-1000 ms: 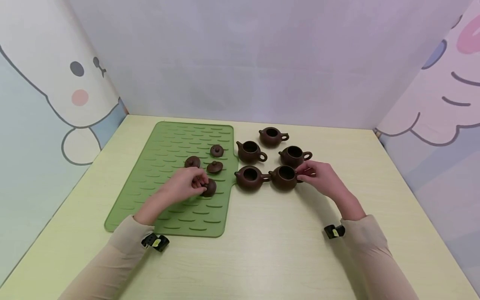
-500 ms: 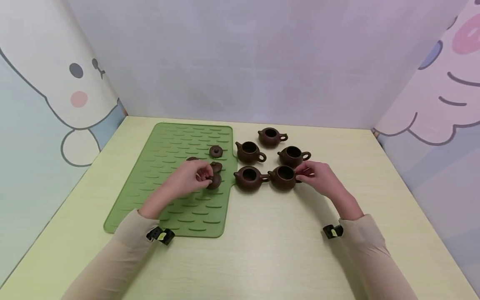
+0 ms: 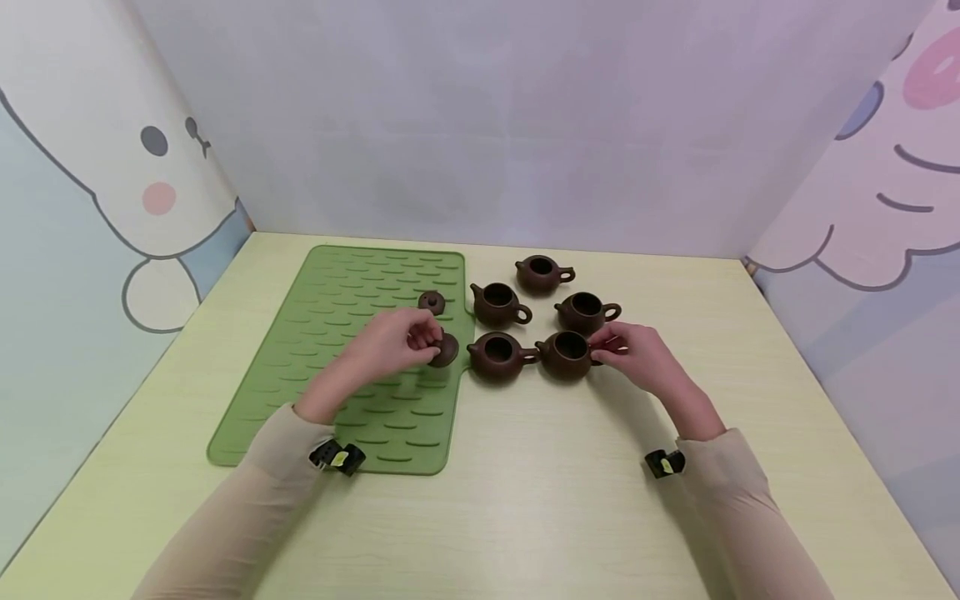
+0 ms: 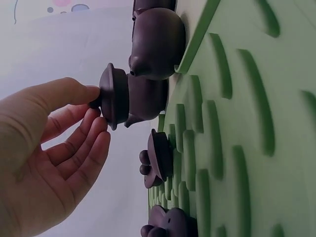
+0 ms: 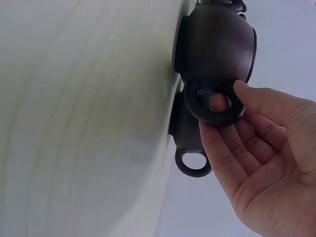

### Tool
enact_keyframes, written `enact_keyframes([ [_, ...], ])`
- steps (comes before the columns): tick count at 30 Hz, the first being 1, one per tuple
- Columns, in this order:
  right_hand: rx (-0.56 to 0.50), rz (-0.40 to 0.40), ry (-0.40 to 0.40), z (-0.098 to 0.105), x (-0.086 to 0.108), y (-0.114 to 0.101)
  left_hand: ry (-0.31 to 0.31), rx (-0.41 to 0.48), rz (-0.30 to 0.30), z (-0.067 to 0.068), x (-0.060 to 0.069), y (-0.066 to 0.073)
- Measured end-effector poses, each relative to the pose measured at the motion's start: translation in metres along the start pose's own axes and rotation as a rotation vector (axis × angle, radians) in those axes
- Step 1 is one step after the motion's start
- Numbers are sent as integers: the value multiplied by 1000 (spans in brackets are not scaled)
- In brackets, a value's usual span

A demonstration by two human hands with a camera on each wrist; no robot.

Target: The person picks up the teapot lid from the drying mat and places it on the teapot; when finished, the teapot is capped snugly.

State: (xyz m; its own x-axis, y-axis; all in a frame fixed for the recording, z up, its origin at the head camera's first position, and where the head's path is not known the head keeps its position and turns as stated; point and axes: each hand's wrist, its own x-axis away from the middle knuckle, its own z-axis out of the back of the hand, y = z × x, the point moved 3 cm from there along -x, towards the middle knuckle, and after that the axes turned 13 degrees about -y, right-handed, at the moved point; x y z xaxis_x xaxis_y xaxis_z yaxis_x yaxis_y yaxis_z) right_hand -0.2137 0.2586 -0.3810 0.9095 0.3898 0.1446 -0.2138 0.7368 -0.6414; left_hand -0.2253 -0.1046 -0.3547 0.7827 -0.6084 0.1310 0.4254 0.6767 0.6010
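With our left hand (image 3: 396,342) we pinch a dark brown lid (image 4: 116,96) by its knob, thumb and fingertips close together. The lid sits just ahead of those fingertips, raised clear of the green mat (image 3: 420,421); it is smooth, with a wide rim and a collar underneath. With our right hand (image 3: 637,354) we grip the ring handle (image 5: 217,117) of a round, lidless teapot (image 3: 566,367), thumb on the upper side. Its spout points away from that hand. Four other teapots (image 3: 497,367), also uncovered, stand between and beyond our hands on the worktop (image 3: 540,500).
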Motion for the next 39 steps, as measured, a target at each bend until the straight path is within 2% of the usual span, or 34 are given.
enact_keyframes([
  [13, -10, -9, 2, -2, 2, 0, 6, 33, -54, 2, -13, 12],
  [27, -1, -16, 7, -1, 1, 1, 9, 14, -72, -1, -30, 26],
  [39, -12, -15, 10, -1, 2, -1, -18, 36, -105, -9, -49, 48],
])
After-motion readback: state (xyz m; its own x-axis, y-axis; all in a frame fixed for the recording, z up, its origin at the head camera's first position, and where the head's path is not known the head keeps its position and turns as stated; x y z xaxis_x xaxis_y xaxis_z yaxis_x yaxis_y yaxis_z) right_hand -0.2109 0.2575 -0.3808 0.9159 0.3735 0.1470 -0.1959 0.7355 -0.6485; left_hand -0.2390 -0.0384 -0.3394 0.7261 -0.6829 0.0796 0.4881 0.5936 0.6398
